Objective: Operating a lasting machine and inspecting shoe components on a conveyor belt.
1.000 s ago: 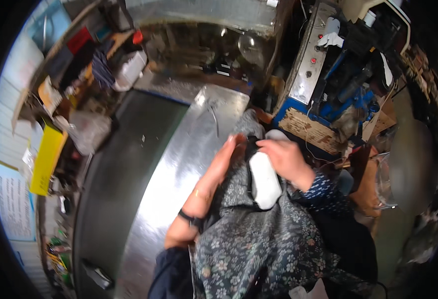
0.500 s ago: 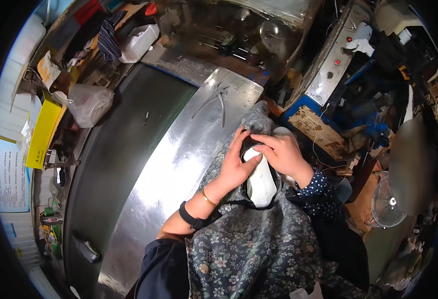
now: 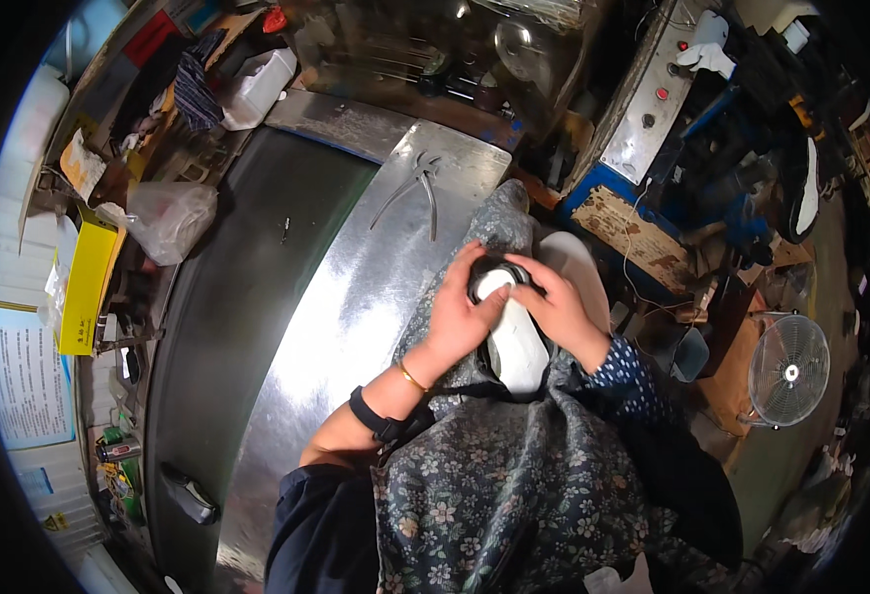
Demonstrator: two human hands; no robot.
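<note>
On my lap, over a flowered apron (image 3: pixel 494 475), lies a shoe (image 3: pixel 519 351) with its white underside facing up and a dark upper edge around it. My left hand (image 3: pixel 458 309) wraps the shoe's far left side, its thumb pressed on the white underside. Opposite it, my right hand (image 3: pixel 560 309) grips the far right side, with the thumb also on the white face. The fingers curl around the dark rim at the far end; the shoe's lower side is hidden. A pale rounded piece (image 3: pixel 580 269) is just beyond my right hand.
Steel pincers (image 3: pixel 423 193) lie on the metal tabletop (image 3: pixel 301 327) to my left. Beside it runs a dark belt (image 3: pixel 257 228) with a dark shoe (image 3: pixel 190 495) on it. A control panel (image 3: pixel 653 89) stands far right, a fan (image 3: pixel 789 371) at right.
My hands have spread at the shoe's far end, where more of the white underside and dark rim shows. The view has shifted slightly; the pincers have not moved on the tabletop.
</note>
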